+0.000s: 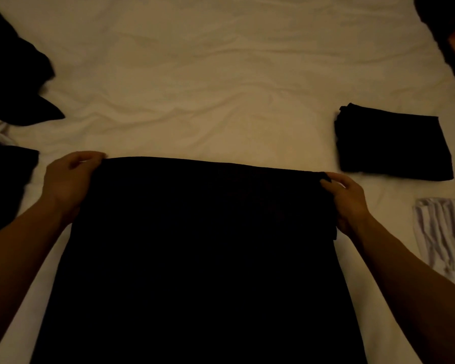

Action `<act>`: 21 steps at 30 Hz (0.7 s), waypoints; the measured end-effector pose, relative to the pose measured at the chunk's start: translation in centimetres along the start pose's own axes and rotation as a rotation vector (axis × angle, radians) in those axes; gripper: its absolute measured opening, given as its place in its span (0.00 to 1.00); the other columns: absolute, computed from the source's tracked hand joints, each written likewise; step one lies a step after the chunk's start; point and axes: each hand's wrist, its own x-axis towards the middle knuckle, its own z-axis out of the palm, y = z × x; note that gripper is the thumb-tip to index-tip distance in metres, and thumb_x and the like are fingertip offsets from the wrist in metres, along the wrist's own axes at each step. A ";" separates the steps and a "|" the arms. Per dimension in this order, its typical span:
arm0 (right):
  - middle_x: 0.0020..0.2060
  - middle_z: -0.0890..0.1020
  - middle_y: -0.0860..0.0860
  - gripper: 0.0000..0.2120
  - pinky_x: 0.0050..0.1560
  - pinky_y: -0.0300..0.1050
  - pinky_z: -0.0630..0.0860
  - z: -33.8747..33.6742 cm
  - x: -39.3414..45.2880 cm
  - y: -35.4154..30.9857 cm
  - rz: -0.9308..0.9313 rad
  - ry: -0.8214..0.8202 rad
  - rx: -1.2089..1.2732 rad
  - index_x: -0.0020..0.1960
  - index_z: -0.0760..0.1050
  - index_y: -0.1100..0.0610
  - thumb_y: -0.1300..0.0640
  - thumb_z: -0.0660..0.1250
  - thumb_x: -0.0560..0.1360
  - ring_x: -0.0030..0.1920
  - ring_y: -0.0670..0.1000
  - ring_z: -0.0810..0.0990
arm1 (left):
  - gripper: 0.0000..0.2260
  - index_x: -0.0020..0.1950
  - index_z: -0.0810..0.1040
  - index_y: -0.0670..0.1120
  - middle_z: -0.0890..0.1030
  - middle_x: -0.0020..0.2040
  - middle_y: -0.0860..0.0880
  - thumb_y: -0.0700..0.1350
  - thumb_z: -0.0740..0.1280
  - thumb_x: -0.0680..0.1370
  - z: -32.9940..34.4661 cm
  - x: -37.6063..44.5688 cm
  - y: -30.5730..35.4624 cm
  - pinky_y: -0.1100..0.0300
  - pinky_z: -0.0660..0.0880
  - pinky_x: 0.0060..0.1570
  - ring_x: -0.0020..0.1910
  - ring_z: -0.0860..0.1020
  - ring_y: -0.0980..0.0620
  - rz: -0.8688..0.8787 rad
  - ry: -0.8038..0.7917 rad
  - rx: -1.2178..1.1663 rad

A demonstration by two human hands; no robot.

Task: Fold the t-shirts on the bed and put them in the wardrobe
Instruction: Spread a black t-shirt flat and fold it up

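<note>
A black t-shirt (202,245) lies stretched lengthwise on the white bed sheet (208,82), running from the bottom of the view up to a straight far edge. My left hand (69,179) pinches the far left corner of that edge. My right hand (347,200) grips the far right corner, thumb on top of the cloth. A folded black t-shirt (394,145) sits as a neat rectangle on the sheet to the right, apart from my right hand.
Loose black garments (13,74) are heaped at the left edge, with more dark cloth (5,179) below them. A white striped garment (444,235) lies at the right edge. A dark object (452,35) fills the top right corner.
</note>
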 end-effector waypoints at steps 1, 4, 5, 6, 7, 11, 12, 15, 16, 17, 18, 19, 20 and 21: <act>0.46 0.83 0.54 0.06 0.44 0.41 0.81 0.0 0.1 -0.1 -0.020 0.010 -0.011 0.53 0.78 0.57 0.64 0.68 0.77 0.43 0.50 0.83 | 0.02 0.45 0.84 0.53 0.84 0.53 0.46 0.47 0.71 0.76 0.0 -0.1 0.0 0.49 0.75 0.63 0.56 0.81 0.45 0.001 -0.027 0.002; 0.46 0.83 0.54 0.08 0.45 0.41 0.80 0.3 0.7 -1.0 -0.100 0.032 -0.047 0.55 0.78 0.58 0.60 0.70 0.76 0.42 0.49 0.82 | 0.04 0.47 0.84 0.55 0.83 0.52 0.46 0.46 0.73 0.76 -0.2 -0.1 0.3 0.49 0.76 0.61 0.52 0.82 0.45 0.036 -0.114 0.096; 0.45 0.82 0.53 0.09 0.44 0.39 0.80 0.4 0.8 -1.2 -0.124 0.045 -0.045 0.56 0.78 0.59 0.60 0.70 0.76 0.42 0.48 0.82 | 0.07 0.48 0.84 0.55 0.83 0.51 0.46 0.43 0.72 0.76 -0.3 -0.1 0.3 0.49 0.76 0.60 0.50 0.81 0.45 0.054 -0.125 0.116; 0.44 0.82 0.52 0.10 0.43 0.37 0.79 0.5 0.9 -1.4 -0.143 0.061 -0.041 0.57 0.78 0.59 0.59 0.70 0.77 0.42 0.47 0.81 | 0.09 0.48 0.84 0.56 0.83 0.50 0.46 0.41 0.71 0.77 -0.4 -0.1 0.2 0.50 0.77 0.59 0.50 0.81 0.46 0.072 -0.120 0.126; 0.43 0.81 0.50 0.10 0.40 0.34 0.78 0.6 1.0 -1.3 -0.156 0.067 -0.045 0.57 0.78 0.59 0.59 0.70 0.77 0.41 0.45 0.81 | 0.10 0.49 0.84 0.56 0.82 0.51 0.46 0.40 0.70 0.77 -0.4 -0.2 0.0 0.50 0.76 0.59 0.50 0.81 0.46 0.090 -0.106 0.124; 0.43 0.82 0.49 0.13 0.43 0.35 0.79 0.3 1.0 0.0 -0.156 0.011 -0.151 0.60 0.77 0.60 0.58 0.70 0.76 0.44 0.47 0.82 | 0.10 0.58 0.82 0.52 0.80 0.47 0.50 0.43 0.70 0.78 -0.7 -1.0 -1.3 0.53 0.75 0.60 0.54 0.80 0.46 0.152 0.021 0.147; 0.45 0.82 0.50 0.14 0.48 0.40 0.79 0.1 1.0 0.4 -0.163 0.008 -0.193 0.60 0.77 0.58 0.56 0.71 0.76 0.46 0.50 0.83 | 0.10 0.59 0.82 0.51 0.81 0.47 0.50 0.44 0.70 0.78 -0.7 -1.1 -1.6 0.56 0.75 0.58 0.54 0.80 0.46 0.165 0.056 0.168; 0.48 0.82 0.53 0.16 0.53 0.51 0.79 -0.7 1.0 1.4 -0.169 0.039 -0.317 0.59 0.75 0.55 0.48 0.71 0.75 0.49 0.54 0.82 | 0.13 0.60 0.81 0.52 0.82 0.52 0.47 0.52 0.71 0.77 -0.2 -1.5 -1.8 0.56 0.75 0.56 0.52 0.80 0.46 0.166 0.093 0.218; 0.48 0.81 0.54 0.16 0.52 0.52 0.79 -0.8 0.9 1.5 -0.162 0.049 -0.365 0.57 0.75 0.55 0.47 0.70 0.75 0.48 0.54 0.81 | 0.16 0.61 0.80 0.52 0.81 0.53 0.48 0.55 0.72 0.76 -0.1 -1.7 -1.8 0.55 0.75 0.57 0.52 0.80 0.47 0.153 0.086 0.248; 0.47 0.80 0.54 0.16 0.51 0.52 0.77 -0.7 0.7 1.6 -0.159 0.049 -0.401 0.55 0.75 0.56 0.46 0.69 0.76 0.48 0.54 0.80 | 0.19 0.62 0.79 0.51 0.80 0.54 0.50 0.57 0.72 0.75 0.1 -2.0 -1.7 0.54 0.74 0.56 0.52 0.79 0.49 0.151 0.081 0.308; 0.45 0.80 0.53 0.14 0.50 0.52 0.77 -0.6 0.6 1.7 -0.160 0.037 -0.419 0.53 0.75 0.57 0.46 0.68 0.77 0.47 0.54 0.79 | 0.20 0.63 0.78 0.49 0.79 0.53 0.50 0.57 0.72 0.75 0.2 -2.2 -1.6 0.55 0.74 0.55 0.51 0.78 0.49 0.156 0.090 0.378; 0.43 0.80 0.53 0.13 0.48 0.51 0.76 -0.5 0.4 1.7 -0.162 0.017 -0.402 0.50 0.75 0.56 0.47 0.68 0.77 0.46 0.54 0.79 | 0.19 0.61 0.79 0.46 0.80 0.52 0.49 0.56 0.71 0.76 0.3 -2.4 -1.6 0.55 0.73 0.52 0.50 0.78 0.48 0.167 0.104 0.423; 0.42 0.80 0.53 0.11 0.46 0.50 0.75 -0.3 0.2 1.7 -0.160 0.006 -0.359 0.48 0.74 0.55 0.47 0.68 0.77 0.45 0.54 0.79 | 0.18 0.57 0.80 0.43 0.81 0.49 0.47 0.56 0.71 0.76 0.4 -2.4 -1.6 0.54 0.73 0.49 0.49 0.79 0.47 0.167 0.114 0.437; 0.41 0.80 0.53 0.09 0.45 0.49 0.75 -0.1 0.1 1.6 -0.159 0.015 -0.324 0.46 0.74 0.54 0.48 0.68 0.77 0.44 0.54 0.79 | 0.18 0.53 0.80 0.42 0.81 0.47 0.45 0.57 0.70 0.76 0.5 -2.5 -1.6 0.54 0.73 0.46 0.48 0.80 0.45 0.151 0.121 0.429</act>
